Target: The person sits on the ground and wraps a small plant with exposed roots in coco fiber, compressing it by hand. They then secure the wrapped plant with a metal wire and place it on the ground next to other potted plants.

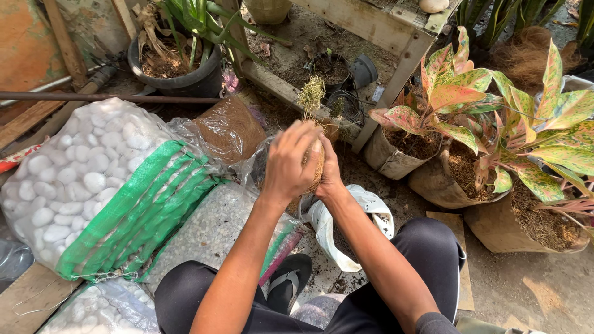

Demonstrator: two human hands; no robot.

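Observation:
Both my hands are wrapped around a brown coconut-fibre ball held up in front of me. My left hand covers its near left side, fingers curled over the top. My right hand cups it from the right and below. A small plant with thin pale-green sprigs sticks up out of the ball above my fingers. Most of the ball is hidden behind my hands.
Clear sacks of white pebbles with a green mesh bag lie left, a gravel sack beside them. A white bag sits below my hands. Pink-green leafy plants in bags stand right, a black pot at the back.

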